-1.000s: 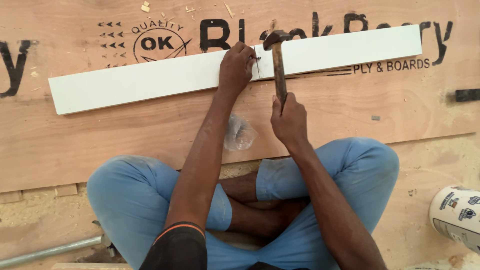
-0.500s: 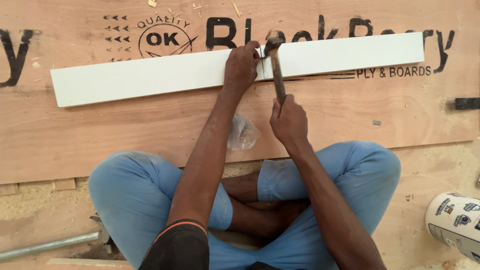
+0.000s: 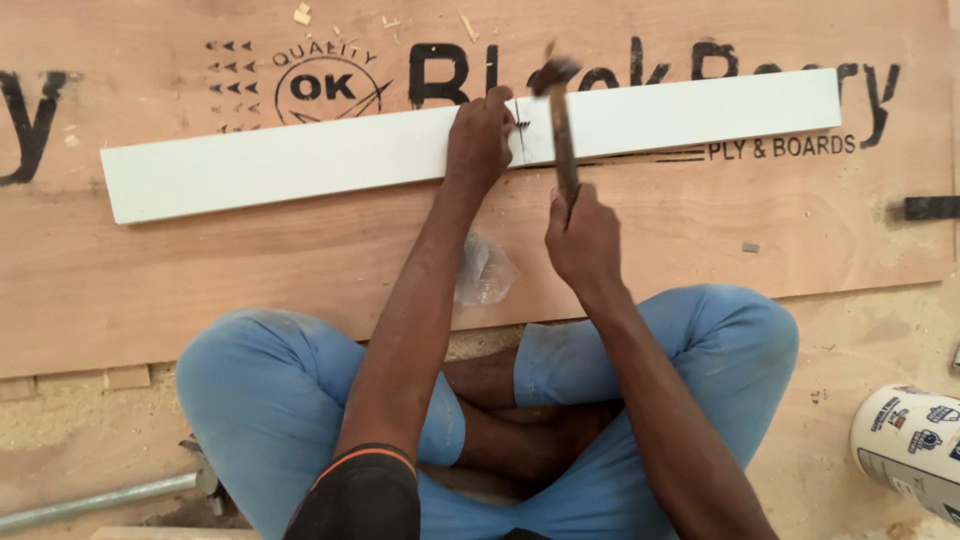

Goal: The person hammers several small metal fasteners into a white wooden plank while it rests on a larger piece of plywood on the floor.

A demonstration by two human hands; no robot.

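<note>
A printed plywood sheet (image 3: 300,270) lies on a sawdust-strewn floor, with a long white strip (image 3: 300,160) laid across it. The left hand (image 3: 478,140) presses on the strip, fingers pinched around what looks like a small nail, while the right hand (image 3: 583,240) is wrapped tight around a hammer (image 3: 560,130), its blurred head over the strip

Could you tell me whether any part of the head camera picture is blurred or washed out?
In the head view, the hammer head is smeared by motion blur; the white strip looks bright but keeps its edges; the left hand and right hand stay fairly sharp under soft, even light.
</note>
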